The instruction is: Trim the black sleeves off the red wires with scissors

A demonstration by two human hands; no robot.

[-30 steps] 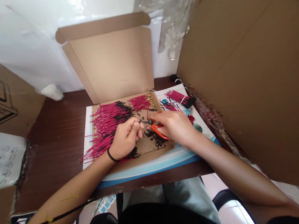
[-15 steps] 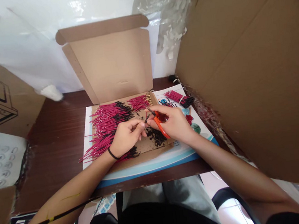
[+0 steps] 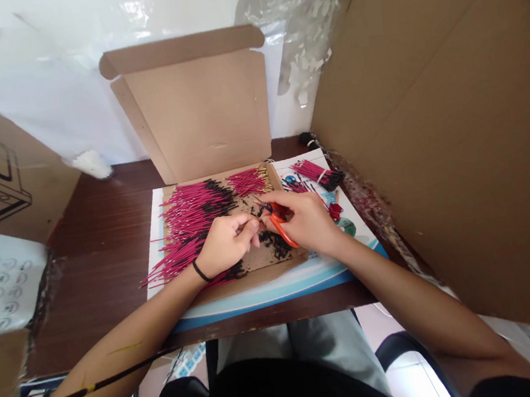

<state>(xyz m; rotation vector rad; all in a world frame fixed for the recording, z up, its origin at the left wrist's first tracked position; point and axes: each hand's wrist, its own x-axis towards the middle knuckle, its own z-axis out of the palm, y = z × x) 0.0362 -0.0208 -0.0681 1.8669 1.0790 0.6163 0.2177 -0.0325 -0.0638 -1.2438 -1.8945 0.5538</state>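
Observation:
My left hand pinches a thin wire between thumb and fingertips, above a dense heap of magenta wires with black sections. My right hand grips orange-handled wire cutters, their small dark jaws almost meeting the left fingertips. The wire is too thin to follow closely between the hands. Black scraps lie on the cardboard under the tool. Behind the hands sits a smaller bunch of magenta wires with gold ends. A banded magenta bundle with black ends lies further right.
An opened cardboard box has its lid upright behind the wires and rests on a printed sheet on a dark wooden table. Tall cardboard stands at the right. A black cord crosses below my left forearm.
My hands have drawn closer together. The cutters have turned from lying low and sideways to a more upright angle, with their jaws by the left fingertips.

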